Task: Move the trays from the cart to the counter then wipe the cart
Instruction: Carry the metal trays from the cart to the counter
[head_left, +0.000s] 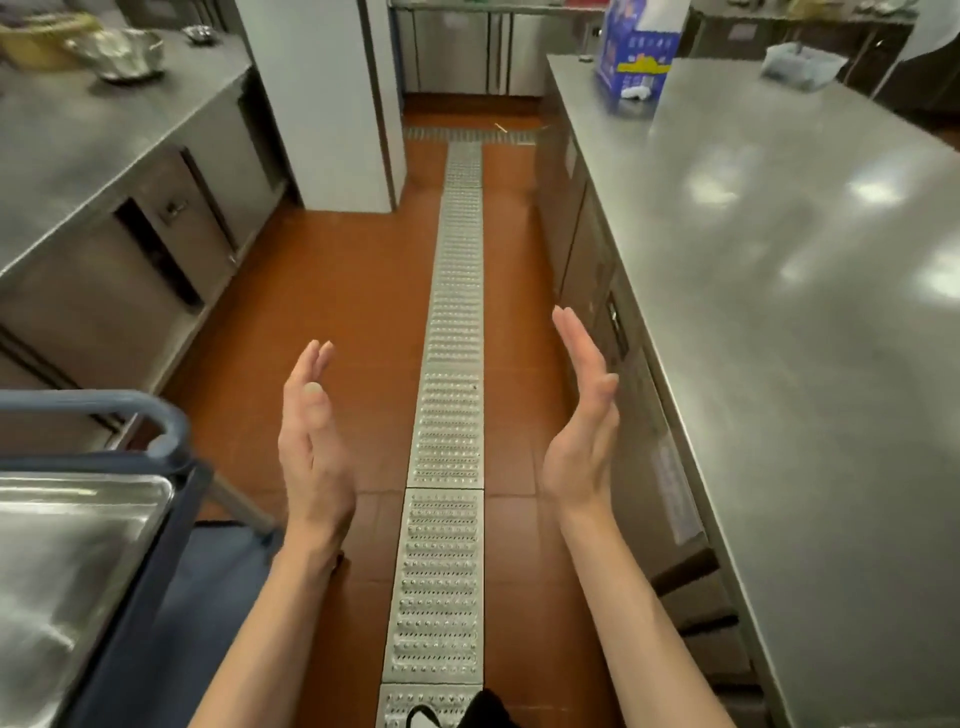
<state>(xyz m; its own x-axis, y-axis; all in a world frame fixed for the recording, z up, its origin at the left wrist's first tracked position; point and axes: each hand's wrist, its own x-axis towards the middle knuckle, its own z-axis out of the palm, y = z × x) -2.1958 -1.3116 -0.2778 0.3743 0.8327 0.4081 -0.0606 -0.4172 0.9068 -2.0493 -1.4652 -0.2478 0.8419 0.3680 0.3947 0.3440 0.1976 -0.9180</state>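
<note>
- We hold both hands empty over the floor, palms facing, fingers (311, 364) straight and spread off the thumbs: left hand (311, 447), right hand (582, 431).
- The tray (67, 561) sits on the cart (156, 582), low left, just beside the left hand.
- The tabletop (779, 312) lies right, nearer the right hand.
- We judge a leftward reach comes first.
</note>
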